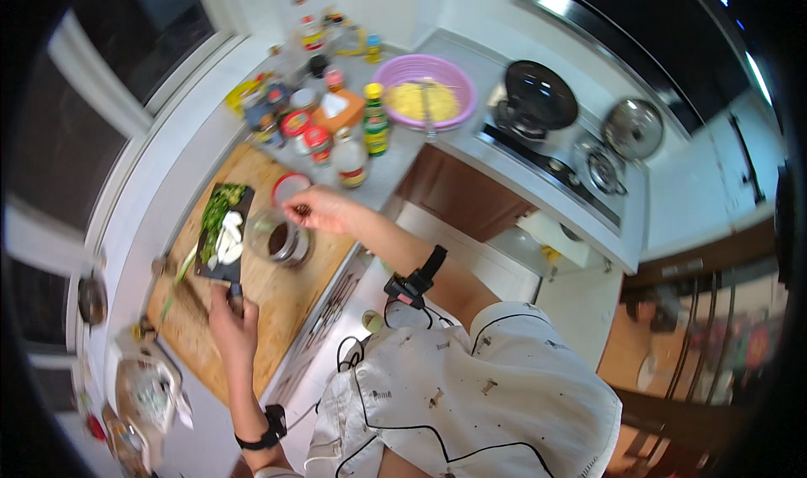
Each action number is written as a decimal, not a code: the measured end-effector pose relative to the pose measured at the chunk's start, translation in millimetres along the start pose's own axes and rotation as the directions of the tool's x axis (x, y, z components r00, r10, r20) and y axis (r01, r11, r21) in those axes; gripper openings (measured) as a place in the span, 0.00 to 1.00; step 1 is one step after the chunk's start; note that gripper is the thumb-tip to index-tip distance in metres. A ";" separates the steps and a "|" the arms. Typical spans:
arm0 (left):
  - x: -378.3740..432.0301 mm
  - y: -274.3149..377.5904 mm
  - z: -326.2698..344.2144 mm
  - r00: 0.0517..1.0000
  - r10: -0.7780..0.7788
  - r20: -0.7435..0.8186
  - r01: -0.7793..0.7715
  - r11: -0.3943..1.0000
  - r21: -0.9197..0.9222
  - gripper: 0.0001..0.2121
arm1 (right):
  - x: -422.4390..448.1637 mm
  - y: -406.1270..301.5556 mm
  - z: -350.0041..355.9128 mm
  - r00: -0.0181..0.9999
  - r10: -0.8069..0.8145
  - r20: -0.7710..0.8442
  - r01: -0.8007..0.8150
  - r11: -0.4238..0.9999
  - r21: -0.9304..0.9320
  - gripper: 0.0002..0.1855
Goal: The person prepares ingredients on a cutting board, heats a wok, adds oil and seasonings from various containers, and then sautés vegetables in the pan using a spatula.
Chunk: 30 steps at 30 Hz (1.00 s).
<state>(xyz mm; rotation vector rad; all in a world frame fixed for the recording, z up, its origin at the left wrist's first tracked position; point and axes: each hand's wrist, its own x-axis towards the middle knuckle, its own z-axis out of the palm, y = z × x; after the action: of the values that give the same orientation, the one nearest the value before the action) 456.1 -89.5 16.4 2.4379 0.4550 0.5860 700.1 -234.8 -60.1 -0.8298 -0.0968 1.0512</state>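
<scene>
My left hand [234, 319] grips the handle of a cleaver [217, 272], whose dark flat blade carries chopped greens [220, 210] and white pieces [229, 238] that look like garlic. Pinched in the fingers of my right hand [318, 209] are small dark brown bits [302, 210], right above the edge of an open clear jar [296, 248] with dark contents. Behind that hand lies a red-rimmed lid [291, 188]. Jar and blade are over a wooden cutting board [271, 317]. A green onion stalk [184, 270] lies near the blade's left side.
Beyond the board stand a white-capped bottle [348, 159], a yellow-capped green bottle [376, 122], red-lidded jars [317, 144] and a pink basket [470, 99] of yellow shreds. Farther right, a black wok [541, 96] is on the gas stove [542, 166]. A cabinet door [574, 326] hangs open at my right.
</scene>
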 end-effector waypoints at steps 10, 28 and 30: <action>30.0 93.4 53.8 0.939 0.221 0.263 -0.177 0.967 -0.181 0.10 | -155.0 -36.2 -68.1 0.922 -0.257 -0.290 0.279 0.959 0.039 0.12; 59.7 277.9 188.4 0.776 0.401 0.487 -0.338 0.916 -0.216 0.13 | -361.1 -158.2 -264.0 0.512 -0.315 -0.799 0.671 0.728 0.143 0.08; 61.1 292.8 208.9 0.770 0.432 0.469 -0.356 0.902 -0.246 0.13 | -375.4 -193.8 -283.8 0.391 -0.372 -0.842 0.689 0.725 -0.001 0.07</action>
<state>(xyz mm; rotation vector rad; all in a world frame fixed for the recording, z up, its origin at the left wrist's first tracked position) 666.4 -384.3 60.5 2.4262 -0.3263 0.0946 771.6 -737.1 -19.5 -0.7839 0.5692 -0.0444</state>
